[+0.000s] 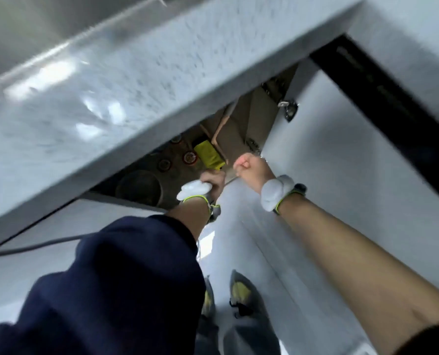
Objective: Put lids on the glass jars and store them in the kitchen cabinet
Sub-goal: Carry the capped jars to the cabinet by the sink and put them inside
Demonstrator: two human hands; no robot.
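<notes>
Under the counter (136,85), which runs as a pale speckled slab across the upper left, a cabinet (239,116) stands open. Its white door (341,155) is swung out to the right, a metal hinge (287,108) showing on its inner face. The whole view is smeared by motion.

Inside the cabinet, the jars (189,157) show from above as three small round tops with red rims, close together near the front of the shelf; too blurred to say more about their lids. Just to their right lies a yellow packet (209,155). In front of the jars, nearer the left, sits a dark round pot (139,187).

The left hand (212,179) reaches into the cabinet mouth, just below the packet and right of the pot. Its fingers are curled, but I cannot tell whether they grip anything. A navy sleeve (111,278) covers that arm, pushed up short of the wrist.

The right hand (249,167) is beside the left one, at the door's hinged edge. It is balled into a tight fist, fingers pressed together, with nothing seen in it. Whether it touches the door I cannot tell. Its forearm is bare.

Each wrist carries a white padded band (276,192) on a green-edged strap.

Below, two grey and yellow shoes (240,290) stand on a pale floor, and a grey cable (34,245) trails off to the left.
</notes>
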